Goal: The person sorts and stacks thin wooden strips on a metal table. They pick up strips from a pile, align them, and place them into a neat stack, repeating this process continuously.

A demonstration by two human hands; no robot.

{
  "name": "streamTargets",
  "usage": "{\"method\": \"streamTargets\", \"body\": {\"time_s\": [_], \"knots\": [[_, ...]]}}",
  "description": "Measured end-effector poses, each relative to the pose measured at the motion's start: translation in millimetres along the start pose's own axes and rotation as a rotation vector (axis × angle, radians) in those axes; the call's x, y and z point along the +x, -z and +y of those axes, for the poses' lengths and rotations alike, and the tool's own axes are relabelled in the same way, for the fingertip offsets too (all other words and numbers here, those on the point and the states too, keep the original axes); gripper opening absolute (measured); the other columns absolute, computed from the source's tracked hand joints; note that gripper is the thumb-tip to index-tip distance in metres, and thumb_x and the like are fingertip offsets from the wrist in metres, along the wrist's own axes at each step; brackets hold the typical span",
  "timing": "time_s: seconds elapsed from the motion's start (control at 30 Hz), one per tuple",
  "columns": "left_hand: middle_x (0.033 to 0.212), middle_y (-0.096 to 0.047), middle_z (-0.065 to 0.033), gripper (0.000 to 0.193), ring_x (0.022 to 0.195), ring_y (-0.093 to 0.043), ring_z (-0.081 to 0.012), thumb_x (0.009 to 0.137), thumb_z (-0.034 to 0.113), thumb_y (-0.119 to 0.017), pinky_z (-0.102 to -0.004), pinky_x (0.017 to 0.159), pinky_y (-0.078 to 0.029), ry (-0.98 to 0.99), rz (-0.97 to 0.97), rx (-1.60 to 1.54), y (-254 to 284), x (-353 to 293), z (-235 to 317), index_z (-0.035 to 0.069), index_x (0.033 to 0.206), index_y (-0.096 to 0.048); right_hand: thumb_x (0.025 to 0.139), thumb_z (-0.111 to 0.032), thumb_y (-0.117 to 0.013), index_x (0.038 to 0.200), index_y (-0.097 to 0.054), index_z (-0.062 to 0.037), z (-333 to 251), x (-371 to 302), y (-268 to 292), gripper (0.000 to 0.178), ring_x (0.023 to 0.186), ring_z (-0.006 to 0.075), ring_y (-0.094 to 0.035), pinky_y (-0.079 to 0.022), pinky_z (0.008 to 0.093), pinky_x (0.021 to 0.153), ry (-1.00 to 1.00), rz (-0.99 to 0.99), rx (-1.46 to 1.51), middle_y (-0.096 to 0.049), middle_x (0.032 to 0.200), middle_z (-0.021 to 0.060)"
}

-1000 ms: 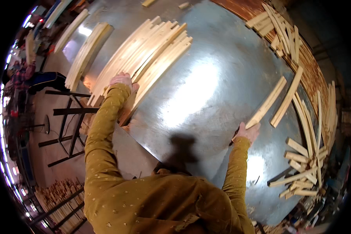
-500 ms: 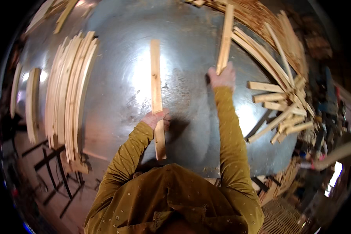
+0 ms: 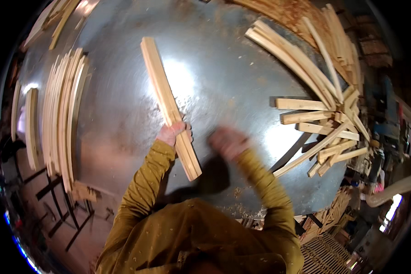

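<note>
My left hand (image 3: 172,132) is wrapped round the lower part of what looks like two light wooden strips (image 3: 161,86), laid side by side as one bundle. The bundle slants over the metal table, its top end toward the far left and its near end close to my body. To the right of it, my right hand (image 3: 229,142) is smeared by motion and apart from the wood. No strip shows in that hand, but its fingers are too blurred to read.
On the metal table (image 3: 210,82), a row of long strips (image 3: 61,114) lies at left. A loose heap of short pieces (image 3: 313,116) lies at right, beside longer strips (image 3: 290,59). A rough board (image 3: 283,13) stands along the far right. A ribbed hose (image 3: 392,189) is beyond.
The strip my right hand held at the far right now appears to lie with the one in my left hand. My right hand has come back toward me, without it. The bundle has tilted left.
</note>
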State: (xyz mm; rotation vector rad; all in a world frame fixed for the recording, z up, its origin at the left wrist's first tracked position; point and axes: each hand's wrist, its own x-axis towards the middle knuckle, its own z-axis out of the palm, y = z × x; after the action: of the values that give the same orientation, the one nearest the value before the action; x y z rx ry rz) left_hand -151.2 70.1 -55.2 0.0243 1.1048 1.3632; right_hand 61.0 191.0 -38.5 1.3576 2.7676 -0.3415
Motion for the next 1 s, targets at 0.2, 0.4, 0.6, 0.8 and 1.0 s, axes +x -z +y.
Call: {"method": "streamTargets", "body": {"time_s": [0.2, 0.4, 0.6, 0.8, 1.0], "knots": [[0.088, -0.064, -0.0117, 0.076, 0.073, -0.063, -0.0244, 0.080, 0.071, -0.064, -0.0433, 0.068, -0.057, 0.113, 0.013, -0.313, -1, -5, 16, 0.005, 0.116, -0.056, 0.069, -0.068, -0.073, 0.151, -0.026, -0.0025, 192, 141, 156, 0.115, 0.141, 0.0303, -0.037, -0.029, 0.0471, 0.115, -0.505, -0.130, -0.688, -0.036, 0.153, 0.0182], [0.119, -0.066, -0.0141, 0.060, 0.113, -0.062, -0.0262, 0.094, 0.051, -0.060, -0.0315, 0.098, -0.049, -0.034, 0.289, 0.825, 11, -18, 48, 0.003, 0.132, -0.057, 0.083, -0.020, -0.067, 0.155, -0.024, -0.0262, 373, 185, 100, 0.085, 0.123, 0.0326, -0.057, -0.044, 0.0408, 0.106, -0.399, -0.028, -0.400, -0.057, 0.136, 0.0166], [0.124, -0.061, -0.0232, 0.074, 0.118, -0.057, -0.0298, 0.090, 0.062, -0.056, -0.0401, 0.102, -0.043, 0.240, 0.668, 0.551, 34, -22, 73, 0.000, 0.131, -0.056, 0.081, -0.022, -0.066, 0.152, -0.033, -0.0099, 314, 184, 102, 0.079, 0.123, 0.0353, -0.058, -0.043, 0.0378, 0.104, -0.350, -0.305, -0.269, -0.057, 0.136, 0.0217], [0.094, -0.066, -0.0039, 0.044, 0.090, -0.059, -0.0134, 0.085, 0.035, -0.077, -0.0273, 0.084, -0.045, -0.090, 0.635, 0.603, 74, -39, 69, 0.003, 0.109, -0.063, 0.086, -0.055, -0.063, 0.149, -0.029, 0.0019, 71, 106, 121, 0.091, 0.128, 0.0366, -0.053, -0.040, 0.0451, 0.110, -0.477, -0.611, -0.327, -0.055, 0.136, 0.0243], [0.096, -0.068, -0.0071, 0.031, 0.093, -0.062, -0.0153, 0.085, 0.024, -0.077, -0.0290, 0.083, -0.050, -0.049, 0.819, 0.588, 90, -73, 72, 0.006, 0.108, -0.066, 0.086, -0.071, -0.050, 0.147, -0.035, 0.0023, -47, 6, 23, 0.096, 0.116, 0.0408, -0.058, -0.047, 0.0451, 0.100, 0.140, 0.309, 0.145, -0.055, 0.134, 0.0251]]}}
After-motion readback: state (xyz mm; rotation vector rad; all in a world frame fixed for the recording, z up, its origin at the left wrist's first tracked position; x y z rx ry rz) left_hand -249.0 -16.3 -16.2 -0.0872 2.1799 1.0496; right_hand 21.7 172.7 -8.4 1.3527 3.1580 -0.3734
